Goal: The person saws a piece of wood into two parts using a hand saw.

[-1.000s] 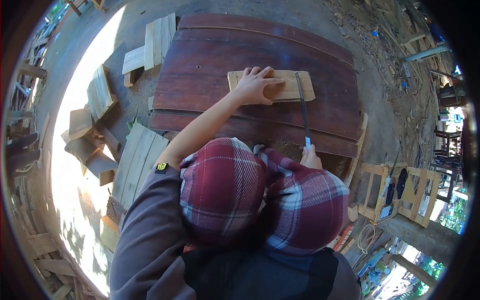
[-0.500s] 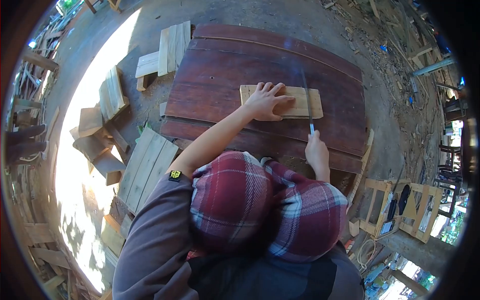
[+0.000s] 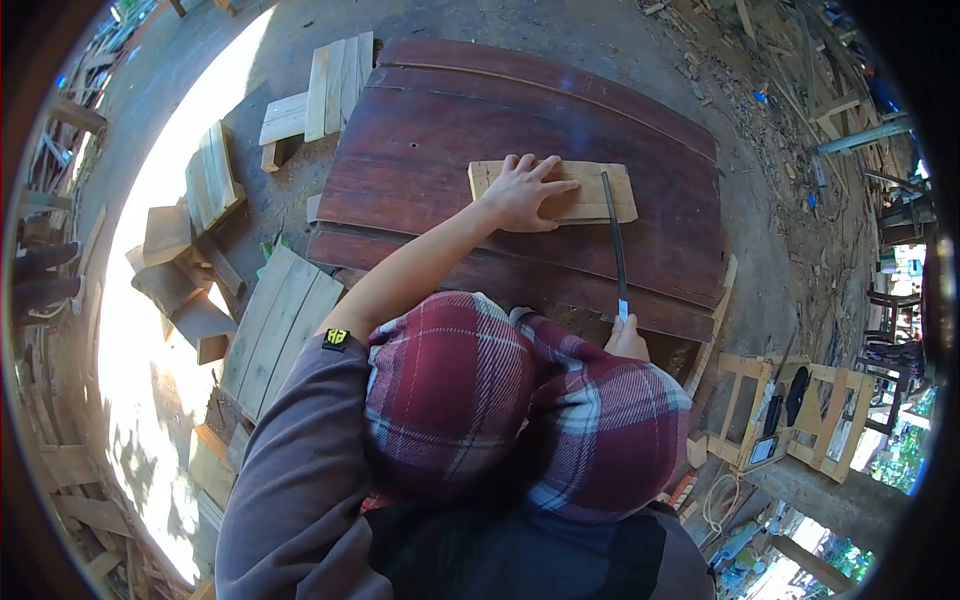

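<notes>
A pale wooden board lies flat on a dark red-brown wooden tabletop. My left hand presses flat on the board with fingers spread. My right hand, partly hidden behind my plaid headwear, grips the handle of a long thin saw blade. The blade runs across the board's right part, its far tip at the board's far edge.
Pale pallet boards lie at the table's far left corner and more planks by its near left. Scrap wood blocks lie on the ground at left. A small wooden frame with tools stands at right.
My right hand has pulled the saw back toward me since half a second ago, after pushing it forward before that. My left hand stays pressed on the board.
</notes>
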`<state>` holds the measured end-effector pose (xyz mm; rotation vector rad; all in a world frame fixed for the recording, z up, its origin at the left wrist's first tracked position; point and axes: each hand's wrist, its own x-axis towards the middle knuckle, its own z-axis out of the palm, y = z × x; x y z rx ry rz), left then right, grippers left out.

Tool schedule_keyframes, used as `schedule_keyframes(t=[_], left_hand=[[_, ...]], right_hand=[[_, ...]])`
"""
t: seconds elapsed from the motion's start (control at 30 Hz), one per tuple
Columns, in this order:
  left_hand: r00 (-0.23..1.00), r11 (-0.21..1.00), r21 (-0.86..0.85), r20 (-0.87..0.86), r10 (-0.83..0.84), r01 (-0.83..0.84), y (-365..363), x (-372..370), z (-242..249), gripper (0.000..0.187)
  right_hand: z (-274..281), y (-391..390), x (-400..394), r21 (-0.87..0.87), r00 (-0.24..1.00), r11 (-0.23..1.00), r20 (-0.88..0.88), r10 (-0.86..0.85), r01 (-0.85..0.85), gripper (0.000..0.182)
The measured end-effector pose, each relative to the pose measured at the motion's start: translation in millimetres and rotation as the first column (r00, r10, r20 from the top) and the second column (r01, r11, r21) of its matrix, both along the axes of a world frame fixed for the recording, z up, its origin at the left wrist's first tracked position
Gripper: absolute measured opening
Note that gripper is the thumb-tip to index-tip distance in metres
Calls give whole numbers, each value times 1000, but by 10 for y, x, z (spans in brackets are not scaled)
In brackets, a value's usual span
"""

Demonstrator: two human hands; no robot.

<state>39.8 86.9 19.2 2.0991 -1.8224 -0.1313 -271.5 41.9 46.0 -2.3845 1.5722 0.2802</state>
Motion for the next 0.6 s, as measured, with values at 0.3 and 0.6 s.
schedule_keyframes(t=[0.3,0.6], left_hand=[[1000,1000,-23,-7,-2,1,-8,-10,32,74],[999,999,35,-43,2,-1,-9,-43,165,73]], right_hand=[[-62,-604,836,-101,955,970,180,236,-221,31],[-96,-125,125,-150,979,977,120,167,-149,27]])
